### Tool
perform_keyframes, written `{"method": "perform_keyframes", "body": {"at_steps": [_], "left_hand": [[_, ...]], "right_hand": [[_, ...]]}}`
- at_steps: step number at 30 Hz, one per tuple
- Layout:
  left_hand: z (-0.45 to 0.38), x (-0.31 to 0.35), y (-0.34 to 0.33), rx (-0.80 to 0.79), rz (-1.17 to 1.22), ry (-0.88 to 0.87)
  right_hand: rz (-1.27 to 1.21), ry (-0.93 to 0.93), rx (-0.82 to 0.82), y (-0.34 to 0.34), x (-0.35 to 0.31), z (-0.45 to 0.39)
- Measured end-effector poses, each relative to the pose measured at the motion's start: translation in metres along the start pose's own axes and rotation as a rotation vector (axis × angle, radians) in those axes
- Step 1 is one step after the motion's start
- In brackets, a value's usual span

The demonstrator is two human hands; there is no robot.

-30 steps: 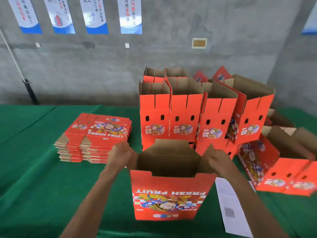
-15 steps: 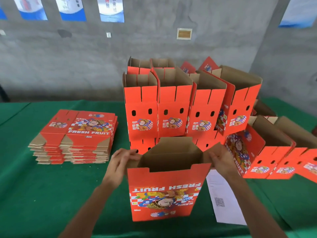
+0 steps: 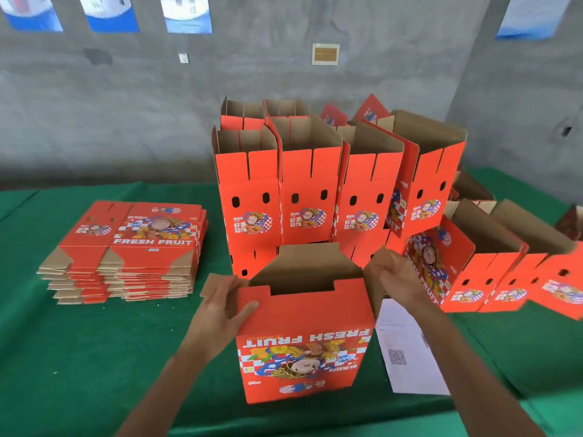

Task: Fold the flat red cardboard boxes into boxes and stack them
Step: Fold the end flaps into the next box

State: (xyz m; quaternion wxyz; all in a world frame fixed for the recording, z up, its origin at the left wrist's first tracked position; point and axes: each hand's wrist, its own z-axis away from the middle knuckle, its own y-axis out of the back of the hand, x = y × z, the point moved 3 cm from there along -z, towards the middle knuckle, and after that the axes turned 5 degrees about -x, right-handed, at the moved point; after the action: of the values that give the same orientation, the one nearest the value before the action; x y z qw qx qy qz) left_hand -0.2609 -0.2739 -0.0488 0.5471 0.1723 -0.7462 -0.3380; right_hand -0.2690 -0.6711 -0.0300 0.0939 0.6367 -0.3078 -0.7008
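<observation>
Green cloth covers the table (image 3: pixel 94 357) set against a grey concrete wall, and I log progress from here. At 12 o'clock stands the finished stack (image 3: pixel 309 197): a front row of four erected red boxes over a lower tier, with more behind. Further boxes (image 3: pixel 492 272) lean or lie at 2 o'clock (whether these count as stacked, I cannot tell). At 10 o'clock the flat pile (image 3: pixel 132 247) remains many blanks deep, so I judge the job well short of done.

The box in work (image 3: pixel 303 342) stands at centre, print inverted, end flaps raised and unfolded. My left hand (image 3: pixel 220 307) holds its left edge, thumb across the red face; my right hand (image 3: pixel 397 279) pinches the right side flap. A printed sheet (image 3: pixel 410 357) lies at 4 o'clock.
</observation>
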Motion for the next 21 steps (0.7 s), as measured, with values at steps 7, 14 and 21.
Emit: {"method": "perform_keyframes", "body": {"at_steps": [7,14,21], "left_hand": [[-0.023,0.036,-0.03,0.059,-0.654,-0.157],[-0.012,0.074,-0.055,0.098,-0.574,-0.433],[-0.01,0.074,-0.064,-0.112,-0.346,-0.743]], "right_hand": [[0.007,0.211,-0.059,-0.005,-0.006,0.036],[-0.237,0.2,-0.141,-0.037,0.009,0.06],[-0.035,0.151,-0.121,-0.038,0.004,0.033]]}}
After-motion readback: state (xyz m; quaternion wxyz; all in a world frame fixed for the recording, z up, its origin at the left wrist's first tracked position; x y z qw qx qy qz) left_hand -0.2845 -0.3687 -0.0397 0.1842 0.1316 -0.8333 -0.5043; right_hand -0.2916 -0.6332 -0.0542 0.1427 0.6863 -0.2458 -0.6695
